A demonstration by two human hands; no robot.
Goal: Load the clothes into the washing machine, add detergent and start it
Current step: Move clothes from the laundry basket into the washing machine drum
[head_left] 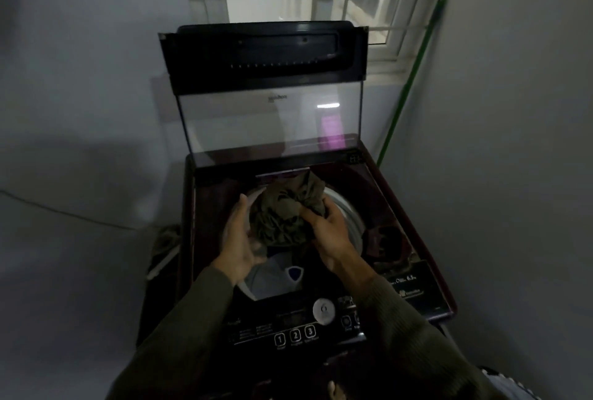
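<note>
We see a crumpled olive-brown bundle of clothes (285, 213) at the centre of the frame, in the open mouth of the washing machine (414, 284), whose glass lid (269, 123) stands raised behind it. Our right hand (330, 233) clutches the bundle's right side with curled fingers, while our left hand (239, 239) lies straight-fingered along its left side. Dim light hides the drum's depths, and the control panel (295, 332) print at lower centre is blurred.

Crumpled olive garment (287, 215) bunched over the open washing machine's (414, 239) drum
</note>
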